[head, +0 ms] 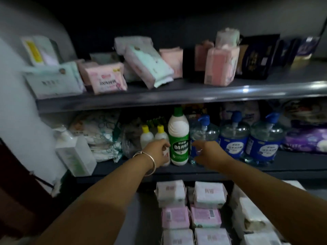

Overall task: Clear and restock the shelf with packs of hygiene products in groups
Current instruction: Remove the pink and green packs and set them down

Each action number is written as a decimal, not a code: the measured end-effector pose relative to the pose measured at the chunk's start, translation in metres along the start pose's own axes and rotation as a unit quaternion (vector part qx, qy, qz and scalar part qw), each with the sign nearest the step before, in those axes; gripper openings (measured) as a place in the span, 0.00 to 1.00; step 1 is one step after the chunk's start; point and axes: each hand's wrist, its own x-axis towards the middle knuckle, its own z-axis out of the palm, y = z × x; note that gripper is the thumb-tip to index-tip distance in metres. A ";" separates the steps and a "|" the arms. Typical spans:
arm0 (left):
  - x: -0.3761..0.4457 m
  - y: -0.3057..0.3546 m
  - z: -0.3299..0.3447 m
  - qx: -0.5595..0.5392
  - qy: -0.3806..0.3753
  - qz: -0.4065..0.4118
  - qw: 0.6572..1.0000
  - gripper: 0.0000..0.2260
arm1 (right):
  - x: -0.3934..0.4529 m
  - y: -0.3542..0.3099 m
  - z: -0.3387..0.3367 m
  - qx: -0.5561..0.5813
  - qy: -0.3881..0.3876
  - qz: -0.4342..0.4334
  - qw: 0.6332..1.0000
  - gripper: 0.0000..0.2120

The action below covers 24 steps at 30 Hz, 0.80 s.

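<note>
Where hands flank, btl reads "84".

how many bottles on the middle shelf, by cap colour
Blue pump tops: 3
Yellow caps: 2
Green cap: 1, the white and green bottle between the hands
White pump: 1, the boxy bottle at the left end
Total: 7
</note>
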 end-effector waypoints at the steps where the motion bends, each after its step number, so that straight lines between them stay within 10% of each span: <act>1: -0.003 0.011 -0.019 -0.013 0.022 0.013 1.000 0.18 | 0.001 -0.013 -0.017 -0.003 0.015 -0.015 1.000 0.24; 15: 0.005 0.085 -0.189 -0.044 0.185 0.076 0.979 0.18 | 0.040 -0.115 -0.167 0.004 0.150 -0.067 0.986 0.26; 24: 0.068 0.053 -0.226 -0.026 0.218 0.064 0.973 0.23 | 0.125 -0.142 -0.171 0.025 0.109 0.005 0.994 0.26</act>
